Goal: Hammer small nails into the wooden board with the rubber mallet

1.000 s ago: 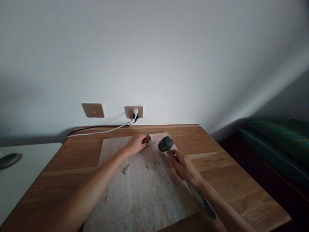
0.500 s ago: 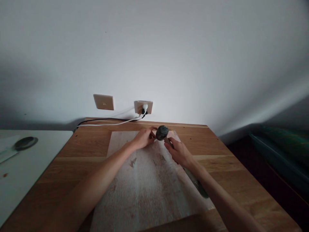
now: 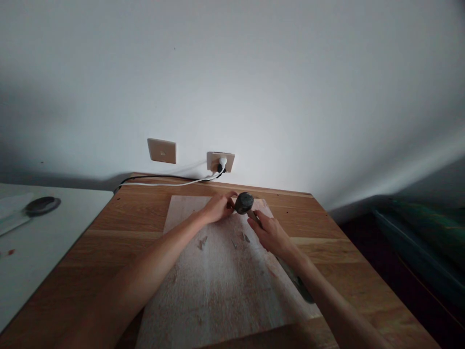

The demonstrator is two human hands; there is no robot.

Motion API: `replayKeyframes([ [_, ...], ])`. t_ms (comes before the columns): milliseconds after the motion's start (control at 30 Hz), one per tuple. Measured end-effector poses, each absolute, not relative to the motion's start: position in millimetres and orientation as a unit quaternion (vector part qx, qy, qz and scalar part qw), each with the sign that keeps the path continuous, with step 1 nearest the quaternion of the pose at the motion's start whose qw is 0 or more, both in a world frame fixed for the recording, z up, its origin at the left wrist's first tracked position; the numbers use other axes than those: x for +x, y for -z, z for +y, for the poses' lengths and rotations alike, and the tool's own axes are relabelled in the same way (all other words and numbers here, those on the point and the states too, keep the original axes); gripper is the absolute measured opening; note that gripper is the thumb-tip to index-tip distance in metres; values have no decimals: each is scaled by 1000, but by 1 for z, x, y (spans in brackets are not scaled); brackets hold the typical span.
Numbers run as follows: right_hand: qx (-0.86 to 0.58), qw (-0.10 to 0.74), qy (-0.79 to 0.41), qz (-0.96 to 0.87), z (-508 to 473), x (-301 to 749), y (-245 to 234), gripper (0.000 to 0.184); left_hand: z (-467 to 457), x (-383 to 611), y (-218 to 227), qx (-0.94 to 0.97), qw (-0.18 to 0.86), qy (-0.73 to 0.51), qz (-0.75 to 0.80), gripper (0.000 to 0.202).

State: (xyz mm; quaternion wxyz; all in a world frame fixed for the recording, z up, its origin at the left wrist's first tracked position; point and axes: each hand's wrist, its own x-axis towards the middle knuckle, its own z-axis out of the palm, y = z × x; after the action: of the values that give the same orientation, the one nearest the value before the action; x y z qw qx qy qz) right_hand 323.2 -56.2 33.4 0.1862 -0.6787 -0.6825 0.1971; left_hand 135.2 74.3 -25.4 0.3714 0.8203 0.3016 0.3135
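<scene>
My right hand point(image 3: 271, 232) is wrapped round the handle of a hammer point(image 3: 244, 202), close below its dark head; the rest of the handle runs back under my forearm. Beside the hammer head, my left hand point(image 3: 219, 207) rests at the far part of a pale, worn board point(image 3: 218, 286). Its thumb and fingers are pinched together, and whatever they hold is hidden by the hammer head. On the board, nearer to me, lie several small thin pieces point(image 3: 203, 242), too small to name.
The board lies on a wooden table point(image 3: 123, 213) against a white wall. A socket point(image 3: 221, 162) with plugs and black and white cables point(image 3: 163, 184) sits behind. At left, a white surface point(image 3: 39, 252) bears a dark round object point(image 3: 42, 206). Dark green fabric point(image 3: 417, 237) is at right.
The view has shifted slightly. Both hands stay close together at the board's far part, and the hammer head remains next to my left fingers.
</scene>
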Motion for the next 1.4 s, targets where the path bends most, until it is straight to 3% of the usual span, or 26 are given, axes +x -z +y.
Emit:
replayKeyframes([
  [100, -687, 189, -221, -666, -67, 329, -37, 25, 76, 133, 22, 815, 387, -309, 301, 50],
  [300, -698, 197, -249, -641, -97, 352, -21, 36, 54, 127, -14, 916, 251, -245, 192, 17],
  [433, -700, 231, -233, -634, -104, 360, -6, 42, 20, 137, -22, 978, 117, -142, 102, 15],
  [533, -698, 245, -235, -631, -103, 362, 0, 42, 0, 148, -13, 986, 19, -143, 85, 15],
  [667, -699, 250, -240, -626, -102, 365, 1, 45, -8, 153, -9, 985, -13, -154, 76, 13],
  [767, -702, 253, -241, -621, -102, 365, 1, 45, 4, 146, -17, 985, 29, -142, 97, 18],
  [900, -698, 260, -243, -622, -102, 363, -1, 40, 43, 121, -22, 936, 224, -211, 170, 28],
  [1033, -694, 259, -250, -624, -103, 362, -3, 37, 81, 96, -4, 832, 370, -290, 294, 12],
  [1400, -698, 255, -245, -622, -104, 363, -2, 36, 81, 102, 19, 818, 392, -297, 298, 10],
])
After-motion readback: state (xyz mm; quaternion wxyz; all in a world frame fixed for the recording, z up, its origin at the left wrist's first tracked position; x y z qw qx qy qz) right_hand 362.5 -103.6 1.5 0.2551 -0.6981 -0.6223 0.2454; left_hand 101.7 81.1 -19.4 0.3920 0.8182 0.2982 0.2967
